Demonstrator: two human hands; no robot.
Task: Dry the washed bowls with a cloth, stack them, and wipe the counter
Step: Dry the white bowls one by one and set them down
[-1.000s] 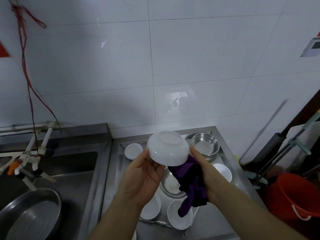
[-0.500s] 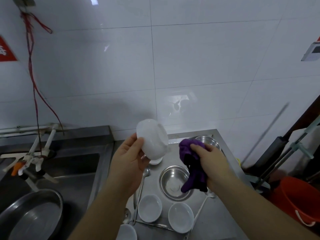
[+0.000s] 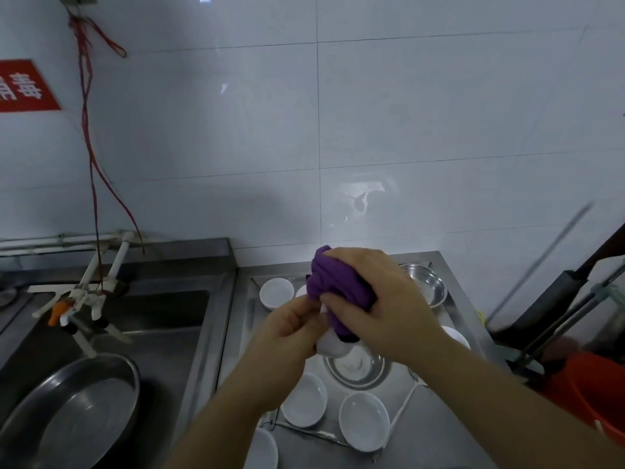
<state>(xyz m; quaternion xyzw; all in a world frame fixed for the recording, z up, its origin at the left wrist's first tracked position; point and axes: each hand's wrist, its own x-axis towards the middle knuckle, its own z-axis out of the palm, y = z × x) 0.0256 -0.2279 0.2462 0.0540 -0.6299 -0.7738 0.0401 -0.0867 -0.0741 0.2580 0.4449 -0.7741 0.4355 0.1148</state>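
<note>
White ceramic bowl (image 3: pixel 333 346) is held up above the stainless steel bench (image 3: pixel 436 431), mostly hidden between both hands, with only its pale lower edge showing. The left hand (image 3: pixel 291 336) grips the bowl from the left side, fingers curled round it. The right hand (image 3: pixel 382 306) is closed over a bunched purple cloth (image 3: pixel 333 286) and presses it onto the bowl from above and the right. Below them on the bench lie several small shallow white dishes: one at the back left (image 3: pixel 276 292), two side by side at the front (image 3: pixel 304 399) (image 3: pixel 364 421), and one partly behind the right forearm (image 3: pixel 456 336). A round steel bowl (image 3: pixel 355 367) sits directly under the hands, and another steel bowl (image 3: pixel 424 282) stands at the back right. To the left, a steel sink (image 3: pixel 169 319) holds a large round metal basin (image 3: pixel 74 414). An orange plastic bucket (image 3: pixel 588 390) stands at the right edge.
</note>
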